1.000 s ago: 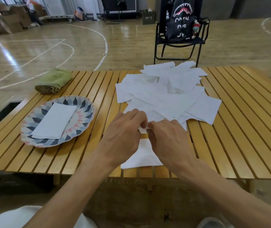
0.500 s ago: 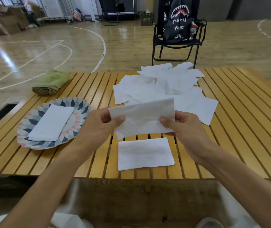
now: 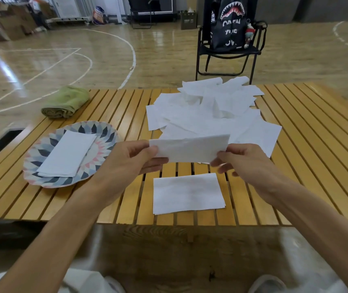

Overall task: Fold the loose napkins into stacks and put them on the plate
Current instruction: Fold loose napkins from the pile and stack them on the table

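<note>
I hold a white napkin (image 3: 190,149) folded in half above the slatted wooden table (image 3: 308,161). My left hand (image 3: 133,159) pinches its left end and my right hand (image 3: 247,161) pinches its right end. Beneath it, near the table's front edge, lies a folded napkin (image 3: 186,193). A heap of loose white napkins (image 3: 207,115) covers the table's middle and far side. At the left stands a patterned plate (image 3: 97,132) bearing a stack of folded napkins (image 3: 67,154).
A rolled green towel (image 3: 65,102) lies at the table's far left corner. Beyond the table stands a black folding chair (image 3: 228,58) with a black bag on it. The table's right side shows bare slats.
My hands picked a napkin off the heap's near edge, lifted it above the table and folded it into a narrower strip.
</note>
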